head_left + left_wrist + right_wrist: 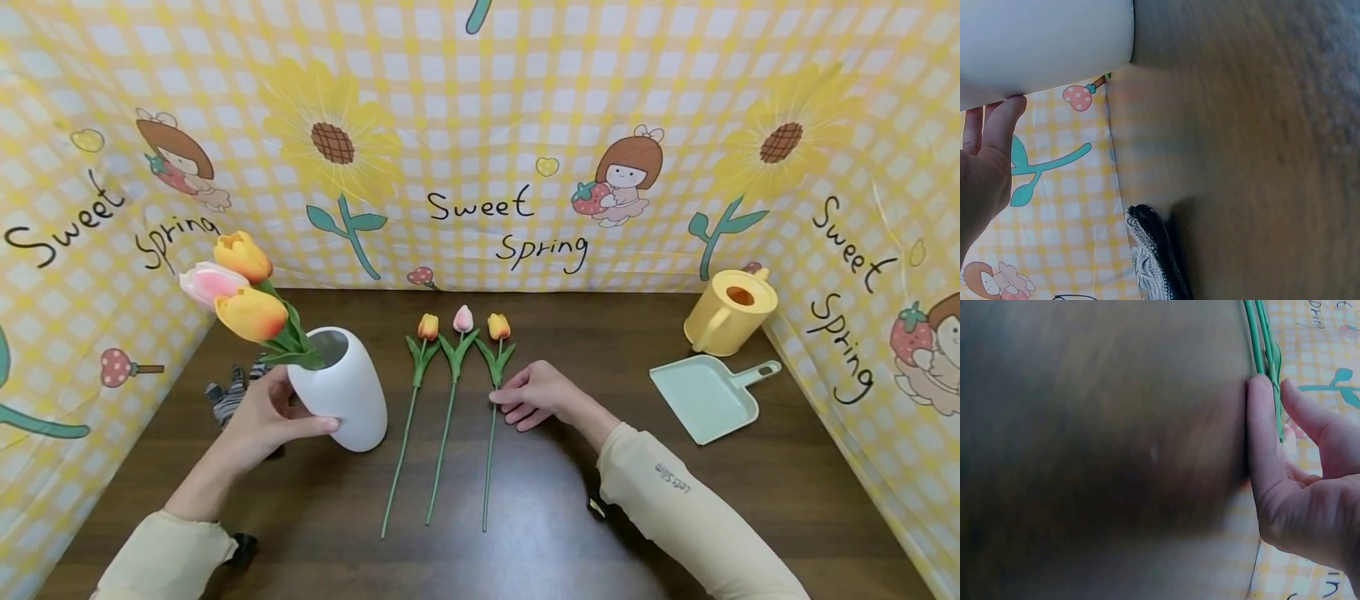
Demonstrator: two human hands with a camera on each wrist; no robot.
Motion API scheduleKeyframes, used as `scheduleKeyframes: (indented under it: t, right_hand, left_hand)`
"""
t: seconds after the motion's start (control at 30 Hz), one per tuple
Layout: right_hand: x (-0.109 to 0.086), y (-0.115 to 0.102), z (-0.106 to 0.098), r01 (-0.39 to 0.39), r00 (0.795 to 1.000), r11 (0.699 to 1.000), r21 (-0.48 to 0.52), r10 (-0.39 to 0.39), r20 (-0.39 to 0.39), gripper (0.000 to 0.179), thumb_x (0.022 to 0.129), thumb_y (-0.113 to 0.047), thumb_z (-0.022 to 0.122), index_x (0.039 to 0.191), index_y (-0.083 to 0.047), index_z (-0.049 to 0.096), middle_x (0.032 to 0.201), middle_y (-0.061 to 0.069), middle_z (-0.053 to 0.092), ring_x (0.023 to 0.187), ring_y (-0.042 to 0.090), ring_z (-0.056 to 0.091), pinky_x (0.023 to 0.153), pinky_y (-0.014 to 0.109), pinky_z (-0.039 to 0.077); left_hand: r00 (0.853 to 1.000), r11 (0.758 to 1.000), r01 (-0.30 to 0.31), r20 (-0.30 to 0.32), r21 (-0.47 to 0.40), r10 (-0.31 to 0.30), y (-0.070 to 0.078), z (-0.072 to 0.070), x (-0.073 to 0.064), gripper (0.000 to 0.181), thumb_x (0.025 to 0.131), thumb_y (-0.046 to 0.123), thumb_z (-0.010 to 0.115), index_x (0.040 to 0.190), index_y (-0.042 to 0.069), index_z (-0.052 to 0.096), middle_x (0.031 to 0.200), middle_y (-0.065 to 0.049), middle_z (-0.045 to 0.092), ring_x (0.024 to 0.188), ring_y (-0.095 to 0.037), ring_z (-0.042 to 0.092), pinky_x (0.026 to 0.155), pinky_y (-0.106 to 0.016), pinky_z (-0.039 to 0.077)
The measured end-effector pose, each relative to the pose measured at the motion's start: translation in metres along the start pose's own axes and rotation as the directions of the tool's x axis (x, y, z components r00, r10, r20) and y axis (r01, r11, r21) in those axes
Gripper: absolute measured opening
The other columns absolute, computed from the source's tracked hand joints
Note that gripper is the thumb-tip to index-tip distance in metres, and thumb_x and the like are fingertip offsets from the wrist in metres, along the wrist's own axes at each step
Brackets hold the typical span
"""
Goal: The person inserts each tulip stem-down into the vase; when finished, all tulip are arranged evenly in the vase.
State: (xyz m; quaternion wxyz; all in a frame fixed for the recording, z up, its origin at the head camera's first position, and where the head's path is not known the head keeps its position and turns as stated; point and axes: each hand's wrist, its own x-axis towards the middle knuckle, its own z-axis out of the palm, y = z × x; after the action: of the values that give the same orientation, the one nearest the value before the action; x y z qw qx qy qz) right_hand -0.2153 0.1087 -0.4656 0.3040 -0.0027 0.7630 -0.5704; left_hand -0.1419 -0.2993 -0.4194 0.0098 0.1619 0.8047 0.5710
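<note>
My left hand (273, 417) grips the white vase (348, 400), thumb across its near side and fingers round its left side. The vase leans left, and artificial tulips (251, 321), yellow-orange and pink, stick out of its mouth. In the left wrist view, fingers (1004, 125) lie against the vase wall (1047, 44). Three single tulips lie side by side on the table: a left yellow-orange one (417, 383), a pink one (454, 379) and a right yellow-orange one (496, 375). My right hand (543, 396) has its fingertips at the right tulip's stem; in the right wrist view thumb and finger stand apart.
At the back right stands a yellow watering can (727, 317). A pale green dustpan (708, 400) lies in front of it. Partly hidden behind my left hand is a black-and-white striped object (232, 396). Checked cloth (480, 125) walls the brown table (570, 517) at the back and sides.
</note>
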Motion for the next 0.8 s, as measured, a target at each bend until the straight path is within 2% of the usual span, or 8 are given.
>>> scheduleKeyframes:
  t: [0.2,0.5,0.8]
  right_hand:
    - [-0.0011,-0.0011,0.0063,-0.019,1.000,0.999,-0.040,0.020,0.015,0.030,0.088,-0.029,0.082,0.098,-0.001,0.075,0.081,0.014,0.075,0.070,0.024,0.075,0.061,0.041,0.062]
    - [0.0036,-0.0048,0.0084,-0.025,1.000,0.999,-0.046,0.026,0.009,0.019,0.091,-0.020,0.079,0.097,-0.002,0.076,0.079,0.012,0.074,0.068,0.022,0.074,0.060,0.040,0.062]
    - [0.0019,-0.0047,0.0085,-0.043,0.999,0.997,-0.056,0.044,0.005,0.016,0.091,-0.017,0.078,0.097,-0.002,0.076,0.081,0.011,0.075,0.069,0.022,0.074,0.061,0.039,0.062]
  left_hand:
    - [1.000,1.000,-0.006,0.003,-0.004,0.006,-0.0006,0.0006,0.0001,0.065,0.078,-0.009,0.082,0.134,0.009,0.054,0.121,-0.009,0.065,0.101,-0.017,0.067,0.076,-0.030,0.060]
    - [1.000,1.000,-0.011,-0.011,0.006,0.011,0.0004,-0.0008,-0.0002,0.067,0.078,-0.010,0.082,0.135,0.009,0.053,0.122,-0.008,0.065,0.102,-0.016,0.066,0.076,-0.030,0.060]
    - [1.000,1.000,0.001,-0.003,0.007,-0.001,0.0011,0.0001,-0.0001,0.064,0.079,-0.008,0.082,0.134,0.010,0.053,0.121,-0.007,0.065,0.101,-0.017,0.066,0.077,-0.030,0.059]
